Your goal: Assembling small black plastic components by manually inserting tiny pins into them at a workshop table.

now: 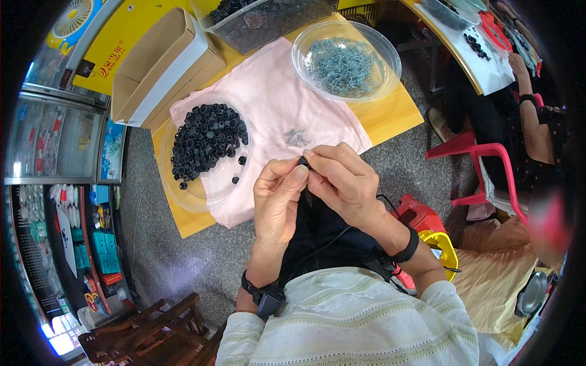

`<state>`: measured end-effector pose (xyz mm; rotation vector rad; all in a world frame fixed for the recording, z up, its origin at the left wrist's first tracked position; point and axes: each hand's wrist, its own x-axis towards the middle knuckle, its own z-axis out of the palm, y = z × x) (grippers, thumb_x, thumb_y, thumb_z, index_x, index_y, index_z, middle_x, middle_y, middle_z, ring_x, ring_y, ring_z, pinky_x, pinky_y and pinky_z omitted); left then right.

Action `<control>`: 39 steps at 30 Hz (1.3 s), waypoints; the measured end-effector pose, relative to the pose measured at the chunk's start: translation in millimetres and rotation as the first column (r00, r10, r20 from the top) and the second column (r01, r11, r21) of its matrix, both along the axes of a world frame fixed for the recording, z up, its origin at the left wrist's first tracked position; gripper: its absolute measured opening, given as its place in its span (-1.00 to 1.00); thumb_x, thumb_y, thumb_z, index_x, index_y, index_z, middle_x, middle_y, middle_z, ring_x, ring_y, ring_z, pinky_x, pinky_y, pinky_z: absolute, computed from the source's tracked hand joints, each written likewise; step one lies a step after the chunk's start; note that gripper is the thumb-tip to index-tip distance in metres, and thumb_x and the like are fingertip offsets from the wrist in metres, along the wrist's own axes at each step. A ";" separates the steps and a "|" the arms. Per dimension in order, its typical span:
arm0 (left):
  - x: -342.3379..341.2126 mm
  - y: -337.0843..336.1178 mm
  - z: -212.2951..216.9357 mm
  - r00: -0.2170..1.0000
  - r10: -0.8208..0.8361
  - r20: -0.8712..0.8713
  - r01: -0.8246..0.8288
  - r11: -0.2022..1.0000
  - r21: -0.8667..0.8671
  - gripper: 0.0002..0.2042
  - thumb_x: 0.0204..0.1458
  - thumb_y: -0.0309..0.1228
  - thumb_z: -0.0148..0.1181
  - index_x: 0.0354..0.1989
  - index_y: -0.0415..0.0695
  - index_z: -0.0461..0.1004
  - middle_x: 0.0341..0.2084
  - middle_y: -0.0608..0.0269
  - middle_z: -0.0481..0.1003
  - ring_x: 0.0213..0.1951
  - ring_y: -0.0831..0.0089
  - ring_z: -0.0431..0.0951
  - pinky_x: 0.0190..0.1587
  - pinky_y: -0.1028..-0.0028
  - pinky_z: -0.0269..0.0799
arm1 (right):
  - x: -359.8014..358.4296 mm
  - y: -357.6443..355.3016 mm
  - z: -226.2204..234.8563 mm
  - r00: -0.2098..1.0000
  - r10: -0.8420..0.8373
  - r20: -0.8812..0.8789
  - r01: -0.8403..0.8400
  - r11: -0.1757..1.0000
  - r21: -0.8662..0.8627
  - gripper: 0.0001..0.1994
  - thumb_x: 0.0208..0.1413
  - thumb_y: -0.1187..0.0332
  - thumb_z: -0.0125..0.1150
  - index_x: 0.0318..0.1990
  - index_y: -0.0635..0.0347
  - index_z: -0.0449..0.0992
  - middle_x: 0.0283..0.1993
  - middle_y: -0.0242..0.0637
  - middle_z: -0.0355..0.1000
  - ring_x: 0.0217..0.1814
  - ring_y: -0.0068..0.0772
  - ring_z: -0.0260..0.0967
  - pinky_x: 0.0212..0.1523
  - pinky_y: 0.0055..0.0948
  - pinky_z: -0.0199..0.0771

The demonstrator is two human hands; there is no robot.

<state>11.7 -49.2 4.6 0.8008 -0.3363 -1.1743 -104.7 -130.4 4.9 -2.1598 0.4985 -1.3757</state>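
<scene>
My left hand and my right hand meet over the near edge of a pink cloth. Between their fingertips they pinch a small round black plastic piece, mostly covered by the fingers. Just beyond them, several loose screws lie on the cloth. To the left, a shallow clear round dish holds many black plastic caps, with a few apart from the heap. A clear round bowl at the far right of the cloth contains a pile of silvery-blue screws.
An open cardboard box stands at the back left, beside a clear tub of black parts. The wooden tabletop shows around the cloth. On the right, another person sits by a second table, near a pink stool.
</scene>
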 end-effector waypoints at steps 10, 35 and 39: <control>-1.4 2.4 14.7 0.996 0.031 0.085 -0.024 0.996 -0.082 -0.90 0.16 -0.51 0.09 -0.23 -0.29 0.44 -0.24 0.10 0.53 -0.21 0.43 0.56 -0.06 0.42 0.50 | -3.1 -0.8 8.6 0.985 0.099 0.141 -0.153 0.877 0.456 -0.71 -0.09 0.57 0.32 -0.14 0.25 0.53 -0.25 -0.29 0.47 -0.42 -0.64 0.39 -0.48 -0.66 0.40; 30.4 -7.6 5.1 0.685 -0.027 0.728 0.011 1.000 0.026 -0.72 -0.10 -0.73 0.21 -0.16 -0.28 0.47 -0.18 0.22 0.40 -0.15 0.49 0.47 -0.07 0.55 0.40 | -10.2 -42.1 -6.6 0.992 0.030 -0.126 0.048 0.823 0.566 -0.79 0.03 0.52 0.23 -0.14 0.21 0.54 -0.34 -0.29 0.47 -0.45 -0.56 0.37 -0.43 -0.59 0.40; 21.9 -17.3 -4.1 0.572 -0.095 0.815 0.042 0.995 0.087 -0.74 -0.12 -0.70 0.26 -0.20 -0.26 0.52 -0.17 0.16 0.39 -0.15 0.44 0.48 -0.12 0.52 0.43 | -8.8 -54.8 -23.0 0.976 0.028 -0.218 0.106 0.808 0.579 -0.85 0.01 0.54 0.22 -0.22 0.27 0.56 -0.42 -0.24 0.46 -0.46 -0.50 0.38 -0.44 -0.55 0.37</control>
